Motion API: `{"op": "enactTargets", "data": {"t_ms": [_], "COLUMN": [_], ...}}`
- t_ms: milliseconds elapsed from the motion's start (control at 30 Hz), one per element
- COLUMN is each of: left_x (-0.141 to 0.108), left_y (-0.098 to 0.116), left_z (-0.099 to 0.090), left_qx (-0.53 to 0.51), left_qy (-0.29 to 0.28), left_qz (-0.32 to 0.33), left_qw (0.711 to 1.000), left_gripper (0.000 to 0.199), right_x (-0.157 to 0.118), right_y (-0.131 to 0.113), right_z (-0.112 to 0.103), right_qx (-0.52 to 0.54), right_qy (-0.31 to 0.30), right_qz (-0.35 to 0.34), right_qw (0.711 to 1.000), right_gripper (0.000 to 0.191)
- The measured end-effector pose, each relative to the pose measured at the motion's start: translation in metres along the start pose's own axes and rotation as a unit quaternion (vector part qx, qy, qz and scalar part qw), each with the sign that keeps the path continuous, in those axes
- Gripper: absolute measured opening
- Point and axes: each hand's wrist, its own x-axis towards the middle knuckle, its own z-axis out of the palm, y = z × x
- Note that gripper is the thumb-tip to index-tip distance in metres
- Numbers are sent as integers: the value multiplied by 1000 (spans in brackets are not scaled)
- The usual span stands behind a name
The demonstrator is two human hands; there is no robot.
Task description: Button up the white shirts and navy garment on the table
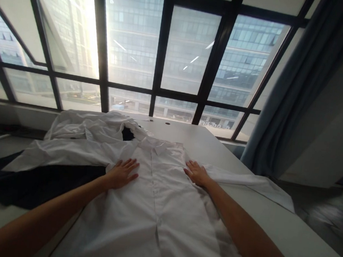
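A white button-front shirt [164, 193] lies spread out face up, its collar pointing away toward the window. One sleeve reaches out to the right and hangs over the table's edge; the other stretches left. My left hand [123, 173] rests flat on the left side of the shirt's chest, fingers spread. On the opposite side, my right hand [196, 173] lies flat near the right armhole, its fingers also apart. Neither hand grips the cloth. The shirt's lower end runs out of view at the bottom.
More crumpled white clothing [76, 124] is heaped at the back left. A dark garment [39, 184] lies under the left sleeve. The white table [206, 142] backs onto large black-framed windows [164, 42]. A blue curtain [288, 96] hangs at the right.
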Motion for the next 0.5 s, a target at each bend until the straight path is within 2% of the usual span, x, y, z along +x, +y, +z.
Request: {"op": "enactTargets", "data": {"t_ms": [100,200,233,300,333,400,500], "left_x": [-19,-25,-21,-4,8,37,80], "left_y": [0,3,4,6,7,7,6], "left_z": [0,-10,-15,-25,-29,-36,-38], "left_qx": [-12,-34,-46,-63,-67,-74,-103], "left_qy": [-35,-45,-42,-21,-2,49,132], "left_qz": [14,45,55,46,24,-45,-130], "left_qw": [999,997,997,997,997,995,977], "left_gripper": [61,60,55,42,39,39,34], "right_x": [-18,-24,-22,-15,-9,7,37], "right_y": [18,32,31,18,7,-20,-59], "right_z": [-8,-32,-40,-54,-59,-63,-58], "right_qx": [14,45,44,5,-23,-46,30], "right_qy": [-31,-65,-81,-94,-82,-4,99], "right_qz": [-3,-35,-38,-13,9,20,1], "right_qw": [999,996,995,995,996,999,995], "right_gripper": [70,81,79,61,51,35,36]}}
